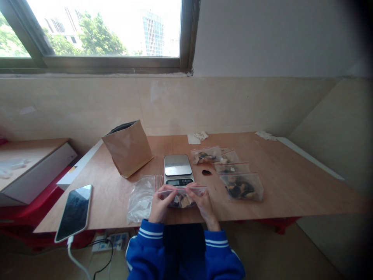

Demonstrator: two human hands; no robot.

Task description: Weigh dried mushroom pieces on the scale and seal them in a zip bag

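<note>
Both hands pinch the top edge of a clear zip bag [184, 201] with a red seal line, held at the table's front edge. Light and dark dried pieces lie inside it. My left hand [161, 203] grips the seal left of its middle, and my right hand [203, 202] grips it just to the right, thumbs close together. Directly beyond the bag sits a kitchen scale [178, 166] with a bare metal plate; the bag partly covers its front. Left of my left hand lies a pile of flat, clear zip bags [142, 199].
Several filled zip bags [243, 187] lie to the right, near a loose dark piece [206, 172]. A brown paper bag [128, 149] stands open at the back left. A cabled phone [74, 212] rests at the left edge. Crumpled tissue [201, 135] lies by the wall.
</note>
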